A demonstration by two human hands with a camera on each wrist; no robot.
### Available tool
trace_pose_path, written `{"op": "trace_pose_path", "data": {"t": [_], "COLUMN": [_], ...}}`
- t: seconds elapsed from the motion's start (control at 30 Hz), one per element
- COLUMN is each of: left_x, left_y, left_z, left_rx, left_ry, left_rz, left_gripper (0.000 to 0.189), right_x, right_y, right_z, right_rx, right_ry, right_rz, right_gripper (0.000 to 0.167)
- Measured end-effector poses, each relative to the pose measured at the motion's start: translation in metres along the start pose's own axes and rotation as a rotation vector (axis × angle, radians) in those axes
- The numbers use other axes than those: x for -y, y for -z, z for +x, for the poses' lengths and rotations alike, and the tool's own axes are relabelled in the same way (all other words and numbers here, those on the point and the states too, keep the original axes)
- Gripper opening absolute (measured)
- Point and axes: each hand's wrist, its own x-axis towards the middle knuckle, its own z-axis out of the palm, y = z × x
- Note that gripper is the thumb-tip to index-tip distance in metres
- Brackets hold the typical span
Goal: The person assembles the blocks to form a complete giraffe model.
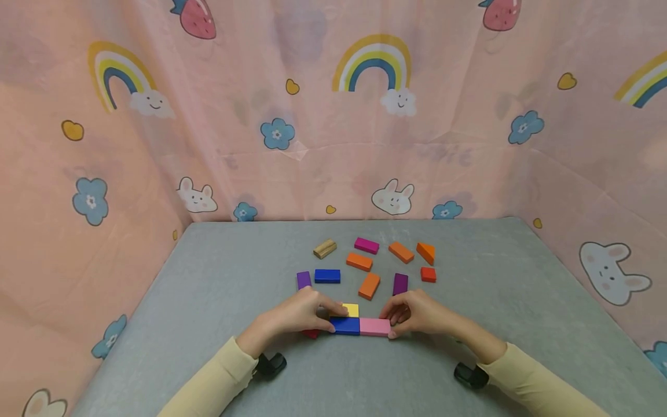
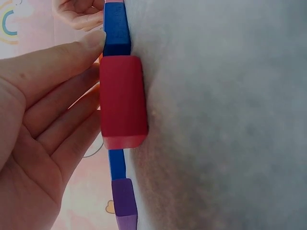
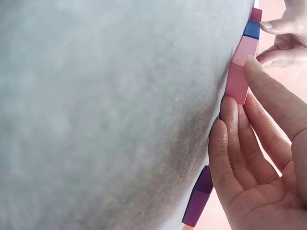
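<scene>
In front of me a blue block [image 1: 346,327] and a pink block [image 1: 375,327] lie end to end, with a yellow block [image 1: 352,310] along the far side of the blue one. My left hand [image 1: 299,313] pinches this group at its left end, thumb on the blue block and index finger over the yellow. My right hand [image 1: 417,313] grips the pink block's right end between thumb and fingers. A red block [image 2: 123,98] lies by the left hand, mostly hidden beneath it in the head view.
Beyond the hands lie a purple block [image 1: 304,280], another blue block [image 1: 327,276], several orange blocks [image 1: 359,261], a dark purple block [image 1: 400,284], a magenta block [image 1: 367,245], a small red block [image 1: 428,274], an orange triangle [image 1: 426,252] and a wood-coloured block [image 1: 325,248]. A patterned curtain [image 1: 323,168] borders the grey table [image 1: 234,260].
</scene>
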Motion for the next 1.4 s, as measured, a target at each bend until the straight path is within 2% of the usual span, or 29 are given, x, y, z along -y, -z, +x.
{"op": "trace_pose_path", "data": {"t": [0.23, 0.37, 0.53, 0.73, 0.9, 1.13, 1.4], "left_x": [0.000, 0.001, 0.002, 0.002, 0.003, 0.003, 0.003], "left_y": [0.001, 0.001, 0.001, 0.001, 0.001, 0.000, 0.000], "left_z": [0.001, 0.002, 0.001, 0.001, 0.001, 0.001, 0.000], "left_rx": [-0.001, 0.002, 0.000, 0.006, 0.013, 0.017, 0.009], "left_ry": [0.002, 0.003, -0.001, -0.007, -0.003, -0.003, -0.007], "left_rz": [-0.004, -0.009, 0.002, 0.002, -0.004, -0.011, -0.005], "left_gripper": [0.037, 0.037, 0.037, 0.037, 0.037, 0.037, 0.037], "right_x": [-0.001, 0.000, 0.001, -0.005, -0.009, -0.014, -0.020], "right_y": [0.008, 0.021, 0.036, 0.042, 0.042, 0.042, 0.042], "right_z": [0.002, 0.007, 0.023, 0.041, 0.052, 0.061, 0.067], "right_rx": [0.011, -0.044, -0.129, -0.188, -0.189, -0.165, -0.113], "right_ry": [0.027, 0.054, 0.058, 0.056, 0.047, 0.091, 0.075], "right_rz": [0.024, 0.021, -0.015, -0.055, -0.076, -0.103, -0.090], "right_gripper": [0.034, 0.036, 0.036, 0.036, 0.035, 0.035, 0.033]}}
